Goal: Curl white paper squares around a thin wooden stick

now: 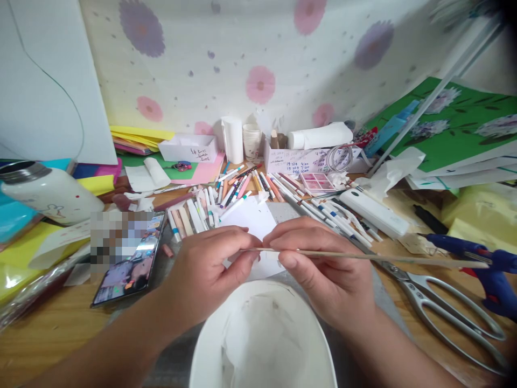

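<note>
A thin wooden stick (404,260) runs sideways between my hands and reaches far out to the right. My left hand (210,269) pinches its left end between thumb and fingers. Further along, the thumb and fingers of my right hand (327,269) are closed on the same stick. The two hands nearly touch at the fingertips. Below them stands a white oval bowl (264,345) with faint grey marks inside. Behind the fingers lies white paper (252,214), partly hidden by my hands.
Many markers (238,186) lie behind the hands. A phone (133,258) and a white bottle (52,194) are at left. Large scissors (448,312), a blue glue gun (493,269) and a white device (374,212) lie at right. Paper cups (252,143) stand at the back.
</note>
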Motion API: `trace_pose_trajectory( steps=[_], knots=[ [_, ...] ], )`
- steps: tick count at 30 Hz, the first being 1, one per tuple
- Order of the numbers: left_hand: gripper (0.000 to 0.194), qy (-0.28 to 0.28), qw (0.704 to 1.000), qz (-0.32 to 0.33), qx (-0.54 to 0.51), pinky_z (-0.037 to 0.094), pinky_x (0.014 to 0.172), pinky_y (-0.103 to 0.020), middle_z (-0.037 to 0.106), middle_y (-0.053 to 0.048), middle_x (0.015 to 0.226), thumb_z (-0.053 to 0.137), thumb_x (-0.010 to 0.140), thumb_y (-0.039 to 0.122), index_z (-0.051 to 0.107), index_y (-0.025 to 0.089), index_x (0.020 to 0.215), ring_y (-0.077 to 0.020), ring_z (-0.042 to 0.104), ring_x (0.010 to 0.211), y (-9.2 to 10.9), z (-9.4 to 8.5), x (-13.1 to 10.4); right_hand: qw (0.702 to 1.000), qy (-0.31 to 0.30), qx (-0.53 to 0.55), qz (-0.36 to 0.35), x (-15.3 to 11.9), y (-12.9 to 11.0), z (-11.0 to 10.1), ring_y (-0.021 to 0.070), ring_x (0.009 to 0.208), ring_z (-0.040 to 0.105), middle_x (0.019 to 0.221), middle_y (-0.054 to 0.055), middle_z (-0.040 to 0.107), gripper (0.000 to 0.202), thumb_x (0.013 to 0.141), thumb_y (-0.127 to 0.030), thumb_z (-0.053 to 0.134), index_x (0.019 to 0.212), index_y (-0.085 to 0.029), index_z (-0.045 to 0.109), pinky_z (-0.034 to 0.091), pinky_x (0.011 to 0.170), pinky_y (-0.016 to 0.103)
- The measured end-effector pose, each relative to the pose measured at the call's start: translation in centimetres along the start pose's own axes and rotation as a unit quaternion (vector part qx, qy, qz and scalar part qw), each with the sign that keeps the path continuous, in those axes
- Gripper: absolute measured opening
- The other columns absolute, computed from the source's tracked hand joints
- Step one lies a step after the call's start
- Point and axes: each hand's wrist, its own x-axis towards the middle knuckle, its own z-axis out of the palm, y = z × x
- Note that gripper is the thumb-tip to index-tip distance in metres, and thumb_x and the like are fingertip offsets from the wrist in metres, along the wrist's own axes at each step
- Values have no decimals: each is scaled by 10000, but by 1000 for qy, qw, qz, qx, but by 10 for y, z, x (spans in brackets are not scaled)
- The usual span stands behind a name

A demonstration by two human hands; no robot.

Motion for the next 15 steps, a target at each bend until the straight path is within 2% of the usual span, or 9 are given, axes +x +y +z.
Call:
trace_pose_trajectory(
  steps=[3, 11, 15],
  knots=[
    [201, -2, 1000, 0, 11, 514, 610, -220, 757, -1, 709, 548, 913, 154, 685, 193, 770, -161, 759, 681, -1, 1, 0, 1000, -7, -11, -7, 1, 0, -1, 187, 866, 768, 880, 50, 803, 164, 911, -72, 700, 970, -212, 761, 647, 791, 318],
    [188, 2, 1000, -8, -9, 526, 656, -219, 764, 12, 758, 549, 914, 150, 698, 210, 818, -166, 772, 761, -8, 7, -4, 995, -50, -69, -53, 1, -1, -7, 149, 911, 768, 920, 122, 807, 66, 923, -85, 704, 954, -86, 762, 628, 865, 210],
    [195, 8, 1000, -13, -3, 555, 683, -231, 810, 0, 832, 544, 902, 156, 722, 219, 852, -174, 786, 779, -9, 7, -5, 989, -65, -99, -87, 1, -1, -7, 156, 935, 773, 932, 123, 814, 74, 943, -108, 689, 980, -93, 751, 637, 895, 217]
  ],
)
